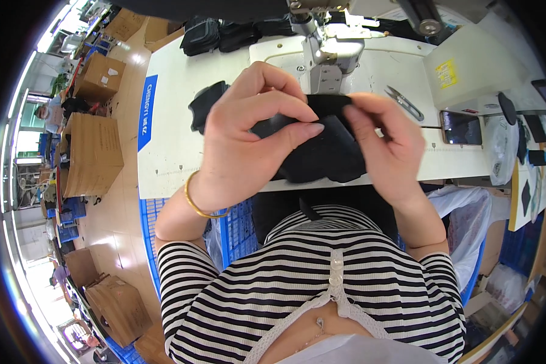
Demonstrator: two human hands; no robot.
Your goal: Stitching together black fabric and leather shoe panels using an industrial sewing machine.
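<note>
Both hands are raised over the front of a white sewing machine table [170,151]. My left hand [249,139] is closed, thumb and forefinger pinched at the upper left edge of a black fabric piece [324,155]. On the other side of that piece my right hand [391,139] grips its upper right edge between thumb and fingers. The fabric hangs down in folds between the hands, near the table's front edge. Just beyond it stands the sewing machine head [330,57], its needle area partly hidden by my hands and the fabric. Left of my left hand lies another black fabric piece [206,106].
Thread snips [405,103] and a phone [461,127] lie on the right of the table. Stacked black pieces [201,35] sit at the back left. Blue crates [239,233] stand below the front edge. Cardboard boxes [94,155] line the floor at left.
</note>
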